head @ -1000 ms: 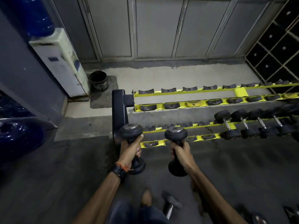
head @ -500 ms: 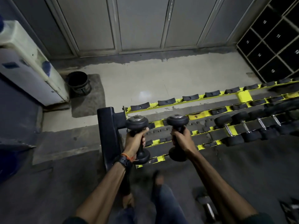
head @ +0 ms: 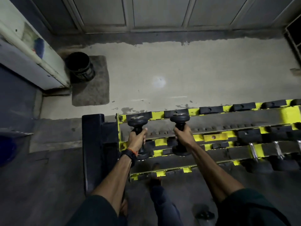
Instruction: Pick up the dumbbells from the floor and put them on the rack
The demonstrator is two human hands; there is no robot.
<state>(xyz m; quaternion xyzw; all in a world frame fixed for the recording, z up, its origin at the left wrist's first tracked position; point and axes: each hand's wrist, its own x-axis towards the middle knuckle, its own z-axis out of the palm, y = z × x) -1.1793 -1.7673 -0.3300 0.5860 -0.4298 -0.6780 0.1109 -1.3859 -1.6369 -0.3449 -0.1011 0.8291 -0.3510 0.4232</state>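
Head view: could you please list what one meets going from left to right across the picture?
White appliance → black bucket → grey mat → left hand with its dumbbell → right hand with its dumbbell → racked dumbbells.

A black bucket (head: 80, 66) stands on the corner of a grey mat (head: 94, 88), beside a white cabinet (head: 31, 61). Grey panelled doors (head: 159, 12) line the far wall.
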